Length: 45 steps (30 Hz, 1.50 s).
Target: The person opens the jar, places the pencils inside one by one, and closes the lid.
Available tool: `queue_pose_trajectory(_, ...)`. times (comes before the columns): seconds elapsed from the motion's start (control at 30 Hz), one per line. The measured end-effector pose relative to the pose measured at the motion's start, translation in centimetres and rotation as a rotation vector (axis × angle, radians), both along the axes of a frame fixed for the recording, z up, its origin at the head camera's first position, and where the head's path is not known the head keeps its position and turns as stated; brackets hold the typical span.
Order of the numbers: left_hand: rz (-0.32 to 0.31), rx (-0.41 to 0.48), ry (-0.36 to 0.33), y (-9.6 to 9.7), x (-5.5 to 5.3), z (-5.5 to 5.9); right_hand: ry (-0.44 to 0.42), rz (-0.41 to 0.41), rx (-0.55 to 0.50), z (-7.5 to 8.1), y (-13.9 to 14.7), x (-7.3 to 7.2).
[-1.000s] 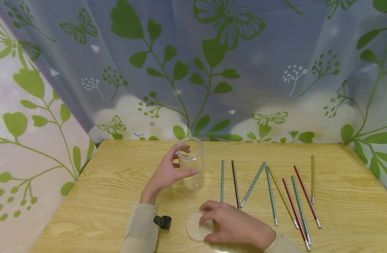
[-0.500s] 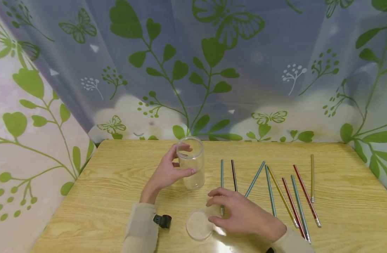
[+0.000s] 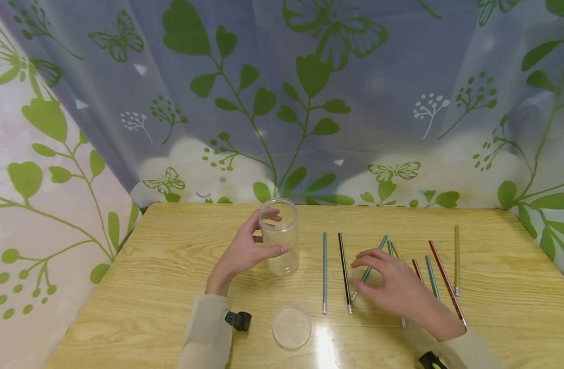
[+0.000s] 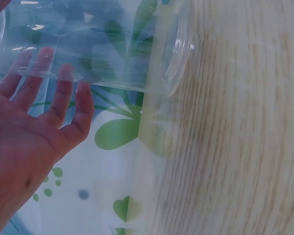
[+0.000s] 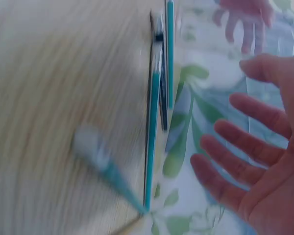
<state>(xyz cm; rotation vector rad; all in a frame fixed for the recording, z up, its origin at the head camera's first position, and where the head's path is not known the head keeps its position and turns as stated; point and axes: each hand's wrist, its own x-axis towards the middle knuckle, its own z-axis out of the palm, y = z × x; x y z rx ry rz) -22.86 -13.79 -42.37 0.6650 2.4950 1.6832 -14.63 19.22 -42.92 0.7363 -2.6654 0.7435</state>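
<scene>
My left hand (image 3: 245,251) holds a clear plastic jar (image 3: 287,246) that stands upright without its lid on the table. Its thumb lies across the front and the fingers reach round the back; the left wrist view shows the fingertips at the jar's wall (image 4: 117,58). Over the pencils hovers my right hand (image 3: 397,287), fingers spread and gently bent, nothing between them. Nearest its fingertips are a teal pencil (image 3: 369,272) lying aslant and a black pencil (image 3: 343,271). The hand covers parts of several pencils behind it. A round clear lid (image 3: 292,328) lies flat in front of the jar.
A teal pencil (image 3: 325,271) lies left of the black one. Farther right are a red pencil (image 3: 443,274) and a yellow pencil (image 3: 457,256), among others. A patterned curtain (image 3: 282,102) hangs behind the wooden table (image 3: 162,266).
My right hand has left the lid and moved right, over the pencils. The lid stays on the table. My left hand keeps its hold on the jar.
</scene>
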Motion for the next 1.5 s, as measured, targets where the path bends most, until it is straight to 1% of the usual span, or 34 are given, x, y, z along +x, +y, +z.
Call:
queue_pose_trajectory(0.17, 0.005, -0.009, -0.005, 0.0, 0.0, 0.0, -0.079, -0.129, -0.002, 0.2, 3.0, -0.4)
queue_pose_trajectory(0.3, 0.005, -0.008, -0.003, 0.0, 0.0, 0.1, -0.16, -0.224, 0.037, 0.2, 5.4, -0.8)
queue_pose_trajectory(0.4, 0.003, -0.007, 0.001, 0.0, 0.0, 0.1, -0.197, -0.283, 0.062, 0.0, 6.8, -1.2)
queue_pose_trajectory(0.47, 0.002, -0.007, 0.002, 0.0, 0.0, 0.2, -0.213, -0.305, 0.076, -0.1, 7.5, -1.4)
queue_pose_trajectory(0.53, 0.004, -0.007, 0.002, 0.0, 0.0, 0.2, -0.228, -0.319, 0.094, -0.3, 8.0, -1.6)
queue_pose_trajectory(0.73, 0.008, -0.003, 0.001, -0.1, 0.0, 0.2, -0.281, -0.295, 0.142, -0.7, 8.2, -2.4)
queue_pose_trajectory(0.8, 0.007, 0.001, -0.001, -0.1, 0.0, 0.2, -0.286, -0.28, 0.163, -0.8, 8.1, -2.7)
queue_pose_trajectory(0.87, 0.004, 0.003, -0.001, -0.1, 0.0, 0.2, -0.268, -0.264, 0.192, -0.8, 8.0, -3.0)
queue_pose_trajectory(0.93, 0.0, 0.006, -0.001, -0.1, -0.1, 0.1, -0.275, -0.254, 0.201, -0.9, 7.9, -3.3)
queue_pose_trajectory(0.97, -0.002, 0.007, -0.002, -0.1, -0.1, 0.1, -0.29, -0.249, 0.198, -0.8, 7.9, -3.4)
queue_pose_trajectory(1.03, -0.004, 0.009, -0.003, -0.1, -0.1, 0.1, -0.347, -0.263, 0.184, -0.7, 7.9, -3.7)
queue_pose_trajectory(1.17, -0.005, 0.014, -0.006, -0.1, -0.1, 0.0, -0.491, -0.331, 0.125, -0.5, 7.9, -4.2)
queue_pose_trajectory(1.23, -0.008, 0.016, -0.007, 0.0, -0.1, 0.1, -0.531, -0.365, 0.099, -0.5, 7.9, -4.3)
queue_pose_trajectory(1.3, -0.012, 0.02, -0.006, 0.0, 0.0, 0.1, -0.552, -0.39, 0.07, -0.4, 7.9, -4.4)
queue_pose_trajectory(1.37, -0.013, 0.019, -0.005, 0.0, 0.0, 0.2, -0.554, -0.404, 0.045, -0.2, 7.9, -4.5)
queue_pose_trajectory(1.5, -0.012, 0.014, -0.004, 0.1, 0.0, 0.2, -0.528, -0.411, 0.001, 0.3, 7.9, -4.6)
